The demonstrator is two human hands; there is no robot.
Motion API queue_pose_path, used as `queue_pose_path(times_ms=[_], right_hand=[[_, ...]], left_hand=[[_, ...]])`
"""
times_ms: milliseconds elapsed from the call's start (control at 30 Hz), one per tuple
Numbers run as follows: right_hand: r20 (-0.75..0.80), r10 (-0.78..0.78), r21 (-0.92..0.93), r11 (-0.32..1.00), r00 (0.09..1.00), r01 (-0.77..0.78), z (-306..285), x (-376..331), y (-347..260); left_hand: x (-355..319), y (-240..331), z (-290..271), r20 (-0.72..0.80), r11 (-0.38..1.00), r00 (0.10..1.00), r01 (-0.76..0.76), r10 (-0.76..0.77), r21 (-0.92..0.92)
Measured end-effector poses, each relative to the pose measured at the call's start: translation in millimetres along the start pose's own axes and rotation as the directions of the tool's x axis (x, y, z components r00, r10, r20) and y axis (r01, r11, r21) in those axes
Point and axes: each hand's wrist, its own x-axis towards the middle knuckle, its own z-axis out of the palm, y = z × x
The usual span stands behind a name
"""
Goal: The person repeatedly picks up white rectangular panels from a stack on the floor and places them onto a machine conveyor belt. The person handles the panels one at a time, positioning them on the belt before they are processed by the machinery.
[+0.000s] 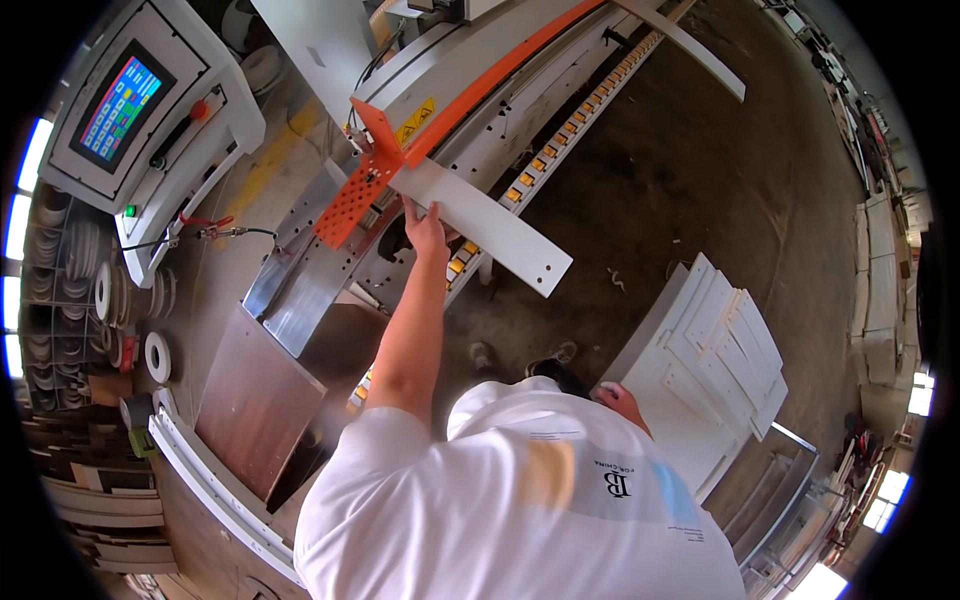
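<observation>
– Why's the left hand (427, 232) at the board (500, 228)?
– Likely steadying it across the rollers (550, 152), beside the orange plate (355, 198); visible fingers apart, grip unclear; right hand (621, 400) by the panels (705, 345), fingers unclear

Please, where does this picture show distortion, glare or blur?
Head view: the long orange rail looks bowed; same view: bright white windows at the left edge are washed out; same view: the bare left hand and long white rectangular panel look fairly sharp, without obvious blur.
</observation>
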Motion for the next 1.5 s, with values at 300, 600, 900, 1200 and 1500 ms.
queue_pose_path(times_ms=[300,600,900,1200,1500], right_hand=[[-0.015,-0.136,-0.15,0.98,0.991,0.133,-7,12,10],[0.028,-0.16,-0.366,0.917,0.987,0.16,-24,36,107],[-0.014,0.066,-0.117,0.991,0.998,-0.067,-23,4,25],[-0.027,-0.026,-0.109,0.994,0.999,0.023,-13,-7,20],[-0.04,-0.191,-0.391,0.906,0.981,0.16,-20,1,97]], left_hand=[[1,32,1,0.189,0.911,0.98,-0.019,-0.064,0.412],[50,209,-262,-0.404,0.757,0.648,-0.476,0.646,0.447],[119,312,-383,-0.237,0.35,0.682,-0.029,0.692,0.936],[100,332,-349,-0.126,0.17,0.714,0.01,0.689,0.985],[65,357,-340,-0.037,0.156,0.638,-0.131,0.769,0.979]])
